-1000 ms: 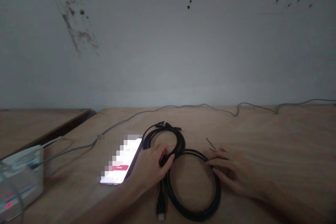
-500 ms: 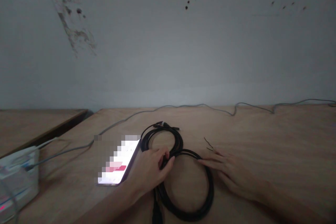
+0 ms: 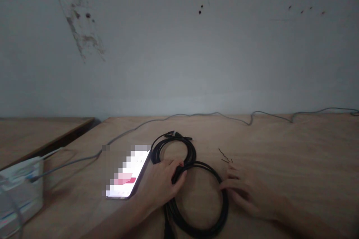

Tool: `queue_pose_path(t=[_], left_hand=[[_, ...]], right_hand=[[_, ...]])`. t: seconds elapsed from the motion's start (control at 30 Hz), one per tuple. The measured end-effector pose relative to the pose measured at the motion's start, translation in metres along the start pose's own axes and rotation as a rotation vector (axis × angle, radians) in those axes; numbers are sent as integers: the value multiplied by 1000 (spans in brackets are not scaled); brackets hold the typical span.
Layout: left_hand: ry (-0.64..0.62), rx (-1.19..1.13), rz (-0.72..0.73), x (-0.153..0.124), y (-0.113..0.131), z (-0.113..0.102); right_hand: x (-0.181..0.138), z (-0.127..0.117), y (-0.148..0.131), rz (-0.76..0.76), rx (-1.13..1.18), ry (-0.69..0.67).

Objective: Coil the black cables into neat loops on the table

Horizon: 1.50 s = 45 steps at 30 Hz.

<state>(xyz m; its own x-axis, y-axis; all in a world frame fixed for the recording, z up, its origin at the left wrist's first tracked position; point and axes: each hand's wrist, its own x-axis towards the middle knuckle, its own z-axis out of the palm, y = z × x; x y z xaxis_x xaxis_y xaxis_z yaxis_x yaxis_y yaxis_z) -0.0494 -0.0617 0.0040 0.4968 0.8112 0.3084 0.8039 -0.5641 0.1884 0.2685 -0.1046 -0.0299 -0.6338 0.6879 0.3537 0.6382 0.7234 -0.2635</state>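
As left grip (image 3: 164, 181) pinches cable (image 3: 225, 208), right grip (image 3: 248, 192) half curled, touching it

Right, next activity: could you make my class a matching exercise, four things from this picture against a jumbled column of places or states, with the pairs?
1. Phone
2. Grey cable
3. Black cabling
4. Thin dark wires

A. looped, gripped by the left hand
B. short, by the right hand
C. screen lit
D. stretches near the wall

Pairs: 1-C, 2-D, 3-A, 4-B
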Motion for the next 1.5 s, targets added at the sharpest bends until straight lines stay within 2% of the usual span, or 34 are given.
queue_pose_path(t=[0.13, 0.23, 0.4, 0.53, 0.67, 0.87, 1.17, 1.3, 1.43, 1.47, 1.5], left_hand=[[-51, -38, 28, -3, 2, 1], [-93, -108, 130, -7, 2, 2], [43, -166, 276, -9, 2, 3], [18, -183, 356, -5, 1, 5], [-35, -122, 344, -3, -2, 6], [-64, -99, 326, -3, -2, 5], [-44, -275, 445, -8, -5, 10], [-60, -351, 513, -10, -7, 10], [-17, -266, 437, -5, -7, 6], [-23, -221, 417, -4, -7, 5], [-39, -178, 403, -3, -7, 4]], right_hand=[[-6, 7, 13, -11, -24, -2], [-6, 12, 24, 12, -40, 36], [-8, 13, 24, 2, 22, 103], [-16, 12, 15, -64, 148, 147], [-17, 9, 6, -99, 176, 122], [-7, 2, -6, -36, 186, 14], [-8, 9, 5, 115, 196, 73], [-6, 16, 11, 209, 301, 141], [-6, 11, 8, 204, 371, 180], [-6, 6, 7, 194, 361, 224], [-6, 2, 6, 182, 364, 190]])
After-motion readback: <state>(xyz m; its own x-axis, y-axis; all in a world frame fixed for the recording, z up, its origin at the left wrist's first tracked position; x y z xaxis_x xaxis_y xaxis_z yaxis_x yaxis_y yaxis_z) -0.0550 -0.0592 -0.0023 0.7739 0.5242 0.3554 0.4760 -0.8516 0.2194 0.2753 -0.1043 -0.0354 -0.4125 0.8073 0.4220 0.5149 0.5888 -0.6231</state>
